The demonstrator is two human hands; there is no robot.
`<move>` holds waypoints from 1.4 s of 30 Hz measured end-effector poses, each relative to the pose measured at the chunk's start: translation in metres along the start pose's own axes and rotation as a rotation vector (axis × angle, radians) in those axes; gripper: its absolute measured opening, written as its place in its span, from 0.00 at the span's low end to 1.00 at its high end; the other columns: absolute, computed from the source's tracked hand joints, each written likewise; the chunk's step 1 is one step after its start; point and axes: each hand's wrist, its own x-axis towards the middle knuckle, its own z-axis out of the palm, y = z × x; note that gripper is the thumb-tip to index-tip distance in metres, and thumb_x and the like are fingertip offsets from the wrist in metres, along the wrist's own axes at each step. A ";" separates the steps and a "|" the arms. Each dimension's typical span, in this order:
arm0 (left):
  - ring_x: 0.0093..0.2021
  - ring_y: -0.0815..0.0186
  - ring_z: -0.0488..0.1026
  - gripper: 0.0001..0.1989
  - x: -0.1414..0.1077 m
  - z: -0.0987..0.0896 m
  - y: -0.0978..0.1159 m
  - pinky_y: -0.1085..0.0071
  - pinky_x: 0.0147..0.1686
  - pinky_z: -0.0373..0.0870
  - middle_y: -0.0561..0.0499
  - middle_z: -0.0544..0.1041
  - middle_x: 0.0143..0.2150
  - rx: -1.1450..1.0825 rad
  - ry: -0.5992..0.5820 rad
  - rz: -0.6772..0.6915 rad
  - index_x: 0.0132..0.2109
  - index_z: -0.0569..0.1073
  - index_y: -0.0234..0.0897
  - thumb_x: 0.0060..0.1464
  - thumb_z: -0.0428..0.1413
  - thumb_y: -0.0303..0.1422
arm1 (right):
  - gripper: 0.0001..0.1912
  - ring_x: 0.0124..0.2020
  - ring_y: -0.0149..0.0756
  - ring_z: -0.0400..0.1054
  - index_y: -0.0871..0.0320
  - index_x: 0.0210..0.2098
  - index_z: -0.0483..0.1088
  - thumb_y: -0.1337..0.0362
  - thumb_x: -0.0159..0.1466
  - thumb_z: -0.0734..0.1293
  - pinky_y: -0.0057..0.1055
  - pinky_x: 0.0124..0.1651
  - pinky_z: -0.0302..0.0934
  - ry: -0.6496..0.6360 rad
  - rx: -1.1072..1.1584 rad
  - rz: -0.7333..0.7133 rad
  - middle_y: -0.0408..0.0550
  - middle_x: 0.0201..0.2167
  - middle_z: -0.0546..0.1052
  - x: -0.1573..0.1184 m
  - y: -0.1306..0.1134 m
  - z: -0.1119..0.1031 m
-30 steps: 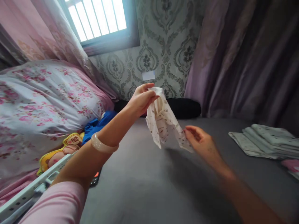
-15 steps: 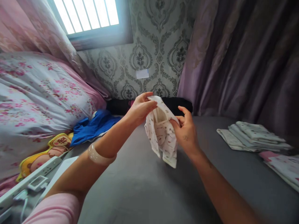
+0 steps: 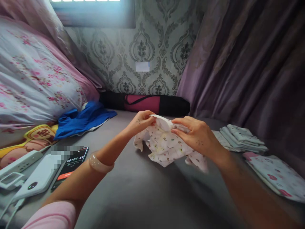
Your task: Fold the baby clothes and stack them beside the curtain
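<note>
A small white baby shirt (image 3: 166,148) with a scattered print hangs between my hands above the grey bed sheet (image 3: 133,190). My left hand (image 3: 142,122) pinches its white neck edge at the left, wrist ringed by a pale bangle (image 3: 101,163). At the right end of that edge, my right hand (image 3: 194,132) grips the fabric between thumb and fingers. The neck opening is stretched between them, while what look like sleeves dangle at both sides. The lower part droops loosely in folds, close over the sheet.
Folded cloths (image 3: 243,138) lie in a stack at right, with a folded pink-and-white printed cloth (image 3: 274,176) nearer. At left are a blue garment (image 3: 83,119), a power strip (image 3: 22,163), a white power bank (image 3: 39,178) and a phone (image 3: 71,162). A black-and-maroon roll (image 3: 143,103) lines the wall.
The shirt has come down and spread wider, with its neck edge now facing up. My right hand has turned palm-down over the fabric. The view has tilted downward, revealing the phone.
</note>
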 end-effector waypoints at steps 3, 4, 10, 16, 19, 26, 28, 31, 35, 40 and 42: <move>0.27 0.72 0.68 0.10 -0.003 0.006 -0.014 0.76 0.26 0.63 0.53 0.72 0.27 0.055 -0.026 0.019 0.37 0.75 0.32 0.52 0.56 0.36 | 0.13 0.37 0.36 0.72 0.48 0.46 0.74 0.57 0.63 0.67 0.30 0.39 0.64 -0.111 -0.127 -0.060 0.43 0.38 0.77 -0.004 0.001 -0.010; 0.27 0.72 0.66 0.11 -0.004 0.008 -0.019 0.77 0.25 0.62 0.53 0.72 0.27 0.056 -0.043 0.030 0.37 0.75 0.32 0.52 0.56 0.37 | 0.12 0.37 0.36 0.73 0.48 0.46 0.75 0.57 0.63 0.66 0.30 0.38 0.64 -0.127 -0.151 -0.071 0.43 0.38 0.77 -0.005 0.001 -0.013; 0.31 0.70 0.63 0.20 -0.014 0.019 -0.036 0.74 0.30 0.64 0.53 0.67 0.33 0.076 -0.127 0.095 0.44 0.75 0.37 0.47 0.63 0.44 | 0.13 0.39 0.39 0.73 0.51 0.40 0.77 0.53 0.63 0.65 0.32 0.41 0.66 -0.092 -0.088 0.035 0.44 0.37 0.79 -0.010 -0.004 -0.032; 0.49 0.61 0.64 0.13 -0.022 0.025 -0.050 0.62 0.53 0.60 0.48 0.67 0.43 0.180 -0.171 0.267 0.36 0.77 0.39 0.44 0.66 0.40 | 0.17 0.32 0.38 0.74 0.50 0.37 0.78 0.47 0.60 0.66 0.31 0.34 0.68 -0.085 -0.025 0.218 0.42 0.34 0.80 -0.013 -0.001 -0.048; 0.43 0.64 0.68 0.12 -0.026 0.031 -0.056 0.65 0.48 0.63 0.49 0.72 0.40 0.038 -0.337 0.226 0.39 0.74 0.37 0.50 0.63 0.38 | 0.18 0.26 0.36 0.72 0.50 0.35 0.79 0.45 0.57 0.68 0.28 0.26 0.65 -0.050 -0.026 0.315 0.42 0.28 0.79 -0.014 -0.001 -0.056; 0.35 0.68 0.69 0.14 -0.035 0.046 -0.058 0.70 0.38 0.66 0.50 0.74 0.34 -0.202 -0.386 0.040 0.37 0.73 0.33 0.50 0.61 0.40 | 0.20 0.22 0.32 0.69 0.53 0.34 0.79 0.44 0.52 0.72 0.25 0.20 0.59 0.035 -0.033 0.527 0.44 0.27 0.79 -0.013 -0.010 -0.079; 0.33 0.69 0.68 0.15 -0.036 0.044 -0.055 0.72 0.34 0.65 0.50 0.74 0.32 -0.296 -0.400 -0.045 0.38 0.74 0.32 0.53 0.59 0.42 | 0.20 0.23 0.33 0.69 0.53 0.35 0.79 0.46 0.51 0.73 0.25 0.20 0.60 0.074 -0.006 0.570 0.45 0.27 0.79 -0.012 -0.008 -0.084; 0.30 0.71 0.67 0.16 -0.039 0.037 -0.048 0.75 0.30 0.63 0.51 0.73 0.33 -0.363 -0.289 -0.075 0.41 0.74 0.34 0.55 0.57 0.43 | 0.21 0.25 0.34 0.70 0.56 0.34 0.79 0.46 0.50 0.73 0.25 0.21 0.60 0.092 0.051 0.586 0.47 0.28 0.79 -0.013 0.001 -0.086; 0.21 0.75 0.57 0.15 -0.042 0.030 -0.037 0.77 0.20 0.53 0.57 0.66 0.26 -0.313 -0.184 -0.071 0.50 0.70 0.42 0.59 0.53 0.43 | 0.21 0.24 0.33 0.69 0.57 0.33 0.78 0.45 0.51 0.73 0.25 0.22 0.59 0.015 0.153 0.647 0.47 0.27 0.78 -0.021 0.020 -0.075; 0.25 0.74 0.62 0.14 -0.044 0.027 -0.033 0.77 0.23 0.57 0.55 0.70 0.32 -0.307 -0.202 -0.039 0.44 0.71 0.41 0.54 0.58 0.42 | 0.21 0.26 0.33 0.69 0.58 0.36 0.77 0.46 0.55 0.70 0.24 0.24 0.59 -0.114 0.247 0.658 0.48 0.29 0.78 -0.033 0.045 -0.056; 0.26 0.74 0.62 0.14 -0.044 0.027 -0.035 0.76 0.24 0.58 0.54 0.70 0.33 -0.284 -0.219 -0.046 0.43 0.72 0.40 0.50 0.62 0.39 | 0.22 0.27 0.33 0.69 0.58 0.37 0.77 0.45 0.56 0.70 0.25 0.25 0.59 -0.139 0.257 0.656 0.48 0.29 0.78 -0.036 0.053 -0.051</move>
